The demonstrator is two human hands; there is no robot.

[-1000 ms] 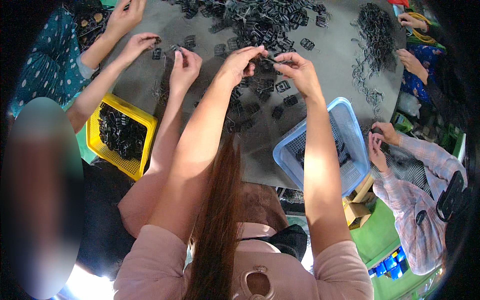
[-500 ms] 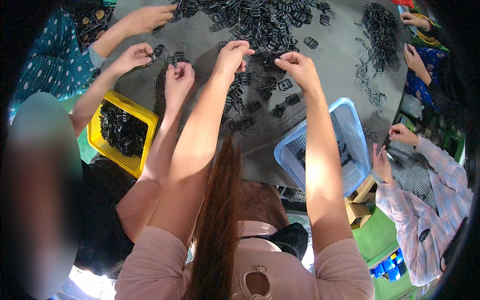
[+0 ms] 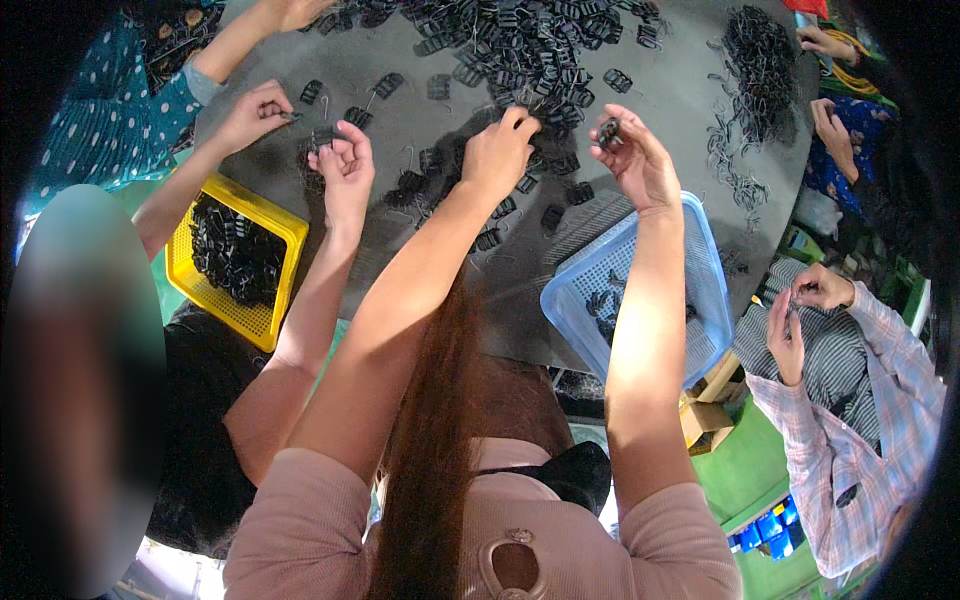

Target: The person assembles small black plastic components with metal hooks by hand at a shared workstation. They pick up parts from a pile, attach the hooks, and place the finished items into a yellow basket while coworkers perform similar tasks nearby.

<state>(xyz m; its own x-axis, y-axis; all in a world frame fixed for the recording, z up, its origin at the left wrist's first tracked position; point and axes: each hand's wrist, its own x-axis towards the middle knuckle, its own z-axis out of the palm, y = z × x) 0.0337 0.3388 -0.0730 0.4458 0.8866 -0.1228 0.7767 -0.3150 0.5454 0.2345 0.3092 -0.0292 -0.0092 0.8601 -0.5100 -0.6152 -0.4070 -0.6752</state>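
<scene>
Grey tabletop (image 3: pixel 690 100), one, spreads beneath both hands; one heap of black buckles (image 3: pixel 540 45) lies just beyond them. Of two baskets, the blue basket (image 3: pixel 707 270) sits below the right hand (image 3: pixel 640 165), the yellow basket (image 3: pixel 250 318) left of the left hand (image 3: pixel 500 155). That left hand is narrowed, its contents unclear; the right's curled fingers hold one small buckle (image 3: pixel 607 133).

The person's bare right hand (image 3: pixel 645 165) has turned palm upward, revealing a small, rounded black piece (image 3: pixel 608 132); the bare left hand (image 3: pixel 497 155) has shifted rightward.
</scene>
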